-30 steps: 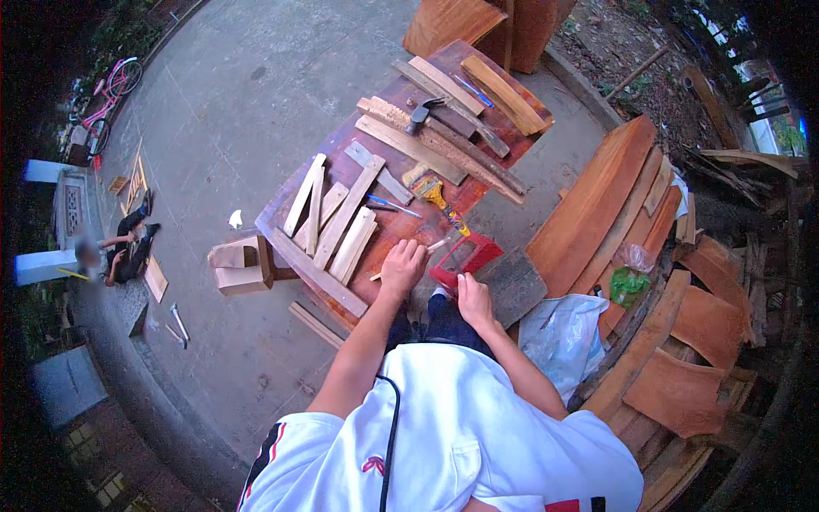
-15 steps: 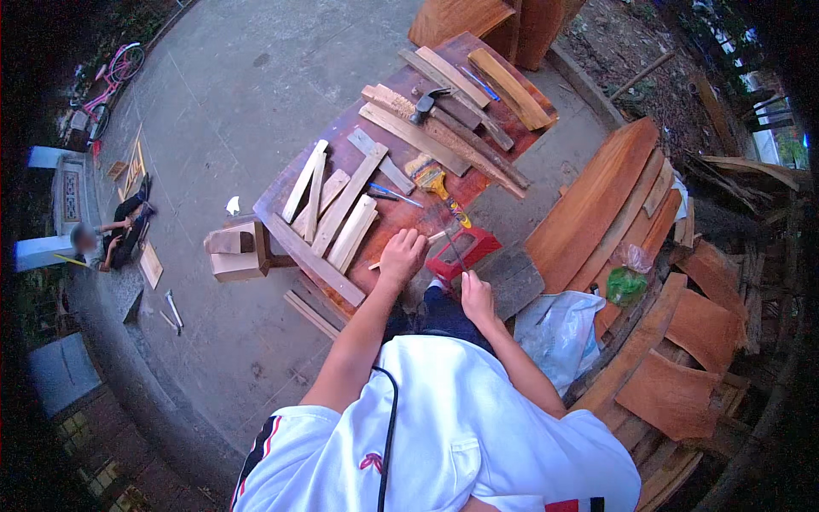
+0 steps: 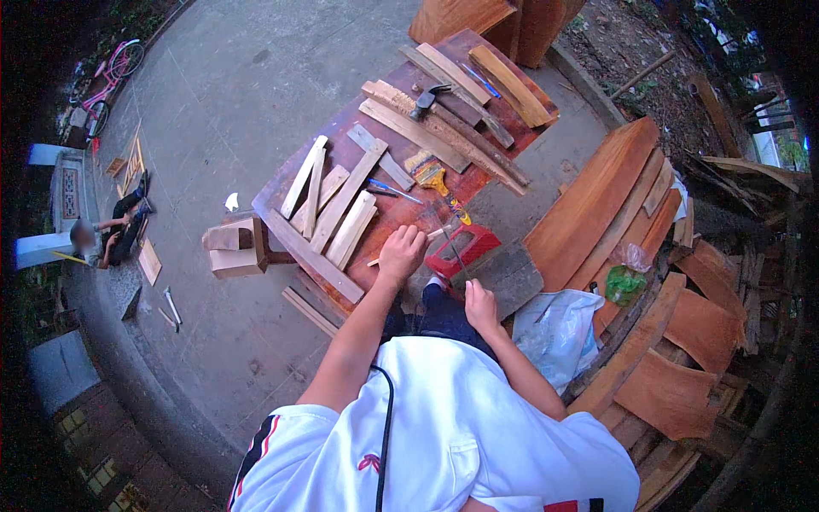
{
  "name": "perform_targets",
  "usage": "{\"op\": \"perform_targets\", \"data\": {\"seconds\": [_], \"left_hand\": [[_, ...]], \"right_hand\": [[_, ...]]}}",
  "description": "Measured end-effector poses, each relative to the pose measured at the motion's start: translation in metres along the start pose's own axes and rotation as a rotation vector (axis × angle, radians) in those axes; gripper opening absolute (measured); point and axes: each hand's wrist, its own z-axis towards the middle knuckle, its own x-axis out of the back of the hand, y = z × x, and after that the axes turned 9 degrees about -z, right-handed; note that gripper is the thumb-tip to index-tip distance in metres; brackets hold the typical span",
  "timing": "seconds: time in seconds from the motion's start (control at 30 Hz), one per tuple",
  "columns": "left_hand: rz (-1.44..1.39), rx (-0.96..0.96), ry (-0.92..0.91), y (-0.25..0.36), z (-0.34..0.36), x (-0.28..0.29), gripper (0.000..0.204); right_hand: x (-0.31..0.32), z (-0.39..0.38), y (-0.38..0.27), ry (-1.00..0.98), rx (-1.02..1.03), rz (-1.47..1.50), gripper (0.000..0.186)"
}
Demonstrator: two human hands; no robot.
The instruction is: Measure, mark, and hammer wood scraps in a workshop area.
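While L hand holds stick at reddish tbl, concrete flr surrounds.

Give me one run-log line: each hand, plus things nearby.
left hand: holds thin wood strip | right hand: grips thin dark rod | nearby: red object, yellow brush | farther: hammer

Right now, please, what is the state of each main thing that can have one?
Left hand: closed on a thin wooden stick
Right hand: closed on a thin dark tool
Claw hammer: lying on wooden pieces, not held
Paintbrush: lying on the table, not held
Cardboard box: seemingly open
White plastic bag: crumpled
Pink bicycle: upright
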Motion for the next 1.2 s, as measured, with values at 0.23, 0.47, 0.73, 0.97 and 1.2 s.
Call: {"op": "perform_targets", "data": {"seconds": [0.23, 0.47, 0.73, 0.97, 1.2], "left_hand": [[-0.001, -0.004, 0.004, 0.003, 0.005, 0.003, 0.021], [-0.004, -0.006, -0.008, 0.002, 0.001, 0.0, 0.022], [-0.011, -0.034, 0.024, 0.0, 0.002, 0.001, 0.019], [0.022, -0.023, 0.012, -0.003, 0.004, 0.002, 0.018], [0.021, -0.023, -0.009, -0.001, 0.004, -0.001, 0.02]], "right_hand": [[-0.005, 0.019, -0.001, 0.008, 0.027, 0.005, 0.03], [-0.007, 0.02, -0.005, 0.001, 0.043, 0.068, 0.026], [-0.017, -0.003, 0.03, -0.073, -0.003, -0.069, 0.027], [-0.017, 0.029, 0.007, 0.017, 0.062, 0.041, 0.025], [-0.014, 0.05, -0.006, -0.022, 0.028, -0.021, 0.025]]}}
